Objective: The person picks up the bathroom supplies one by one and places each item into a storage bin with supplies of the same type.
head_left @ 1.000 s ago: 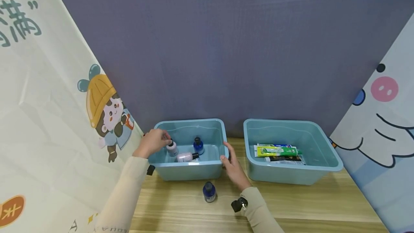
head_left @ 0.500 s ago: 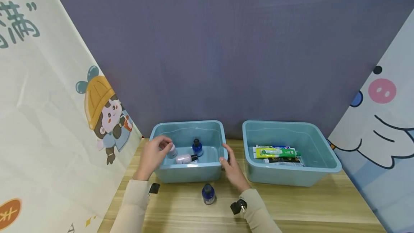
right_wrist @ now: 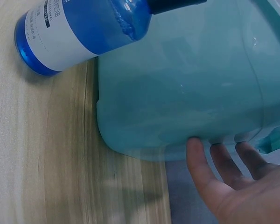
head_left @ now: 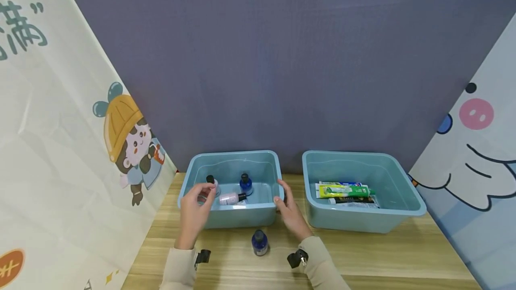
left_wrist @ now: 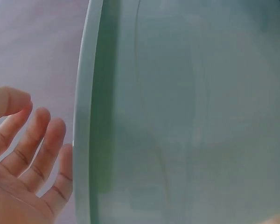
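Note:
My left hand [head_left: 195, 211] hovers over the front left corner of the left blue bin [head_left: 246, 214], fingers loosely bent. In the left wrist view nothing shows between its thumb and fingers. Partly behind its fingertips, a pink bottle with a black cap [head_left: 211, 180] stands upright in this bin. A second pink bottle [head_left: 229, 198] lies on its side, and a dark blue bottle [head_left: 246, 185] stands near it. My right hand [head_left: 292, 214] touches the bin's right front corner, fairly straight fingertips against the outer wall. Another blue bottle [right_wrist: 79, 32], white-labelled, stands on the table before the bin.
To the right, a second blue bin [head_left: 363, 220] contains several toothpaste tubes [head_left: 344, 191]. Both bins stand on a wooden table [head_left: 363, 254] against a grey-purple backdrop [head_left: 258, 66]. Printed cartoon panels flank the table, with a yellow-hatted figure [head_left: 122, 120] on the left one.
My left hand has released the upright pink bottle's cap and drawn back toward the front of the bin. My right hand stays at the bin's corner.

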A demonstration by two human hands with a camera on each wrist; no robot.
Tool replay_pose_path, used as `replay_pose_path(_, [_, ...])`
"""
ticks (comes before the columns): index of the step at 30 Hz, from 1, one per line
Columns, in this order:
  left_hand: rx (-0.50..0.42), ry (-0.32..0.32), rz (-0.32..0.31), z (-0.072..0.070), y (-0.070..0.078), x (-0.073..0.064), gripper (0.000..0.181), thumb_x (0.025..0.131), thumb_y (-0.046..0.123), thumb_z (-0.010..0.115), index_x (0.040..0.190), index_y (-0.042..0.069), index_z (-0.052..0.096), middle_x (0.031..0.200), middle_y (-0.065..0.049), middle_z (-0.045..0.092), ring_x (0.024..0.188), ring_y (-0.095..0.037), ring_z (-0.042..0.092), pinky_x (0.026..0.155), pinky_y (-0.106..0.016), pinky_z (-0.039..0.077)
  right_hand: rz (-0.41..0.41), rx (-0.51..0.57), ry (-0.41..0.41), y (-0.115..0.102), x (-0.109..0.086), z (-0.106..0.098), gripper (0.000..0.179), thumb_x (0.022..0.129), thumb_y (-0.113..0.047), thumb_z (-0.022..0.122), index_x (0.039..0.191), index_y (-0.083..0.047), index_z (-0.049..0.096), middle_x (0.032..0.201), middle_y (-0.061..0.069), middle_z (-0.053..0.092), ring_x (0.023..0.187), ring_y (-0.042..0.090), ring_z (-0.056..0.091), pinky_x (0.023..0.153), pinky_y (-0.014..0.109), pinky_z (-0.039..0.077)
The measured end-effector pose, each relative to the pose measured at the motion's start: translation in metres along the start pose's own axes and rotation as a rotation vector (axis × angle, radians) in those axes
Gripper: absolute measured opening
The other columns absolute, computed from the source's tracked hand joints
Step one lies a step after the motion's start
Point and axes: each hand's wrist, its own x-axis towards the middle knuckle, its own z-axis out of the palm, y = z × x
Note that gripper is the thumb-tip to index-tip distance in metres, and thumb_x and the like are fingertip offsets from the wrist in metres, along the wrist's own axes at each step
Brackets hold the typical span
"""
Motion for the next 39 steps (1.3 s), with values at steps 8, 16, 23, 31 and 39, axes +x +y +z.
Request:
replay_pose_path(8, [-0.043, 0.078, 0.001, 0.010, 0.004, -0.021, 0.013, 0.091, 0.001, 0.073, 0.099, 0.011, 0.076, 0.084, -0.002, 0.072, 0.074, -0.007, 0.061, 0.062, -0.016, 0.050, -0.006, 0.009, 0.000, -0.001, 0.000, 0.002, 0.054, 0.112, -0.023, 0.042, 0.160, -0.038, 0.022, 0.170, 0.018, 0.015, 0.142, 0.045, 0.039, 0.102, 0.064, 0.048])
replay_pose_path(16, [-0.068, 0.146, 0.005, 0.014, 0.009, -0.036, 0.016, 0.087, -0.004, 0.076, 0.095, 0.009, 0.076, 0.082, 0.000, 0.070, 0.073, -0.007, 0.058, 0.060, -0.019, 0.048, -0.016, 0.026, -0.011, 0.001, 0.000, 0.001, 0.055, 0.111, -0.027, 0.044, 0.160, -0.037, 0.021, 0.171, 0.018, 0.012, 0.144, 0.046, 0.036, 0.102, 0.063, 0.048])
replay_pose_path(23, [-0.120, 0.151, -0.014, 0.022, 0.004, -0.054, 0.014, 0.089, -0.004, 0.073, 0.095, 0.009, 0.074, 0.080, -0.003, 0.067, 0.071, -0.004, 0.057, 0.062, -0.016, 0.047, -0.006, 0.020, -0.012, 0.001, 0.000, 0.001, 0.057, 0.109, -0.040, 0.046, 0.160, -0.040, 0.020, 0.171, 0.017, 0.010, 0.147, 0.047, 0.033, 0.105, 0.065, 0.046])
replay_pose_path(31, [-0.159, 0.130, -0.024, 0.038, -0.003, -0.074, 0.016, 0.086, -0.005, 0.075, 0.094, 0.009, 0.074, 0.078, -0.001, 0.068, 0.069, -0.005, 0.059, 0.062, -0.017, 0.050, 0.011, 0.022, -0.004, 0.001, 0.000, 0.001, 0.055, 0.109, -0.040, 0.046, 0.158, -0.046, 0.021, 0.171, 0.015, 0.012, 0.146, 0.046, 0.035, 0.106, 0.066, 0.044])
replay_pose_path(39, [-0.199, 0.051, -0.056, 0.056, 0.011, -0.085, 0.018, 0.081, -0.011, 0.076, 0.091, 0.004, 0.072, 0.078, -0.005, 0.069, 0.068, -0.009, 0.061, 0.061, -0.023, 0.053, 0.019, 0.001, 0.002, 0.000, 0.000, 0.001, 0.054, 0.110, -0.040, 0.045, 0.157, -0.048, 0.021, 0.172, 0.014, 0.011, 0.148, 0.046, 0.033, 0.107, 0.064, 0.045])
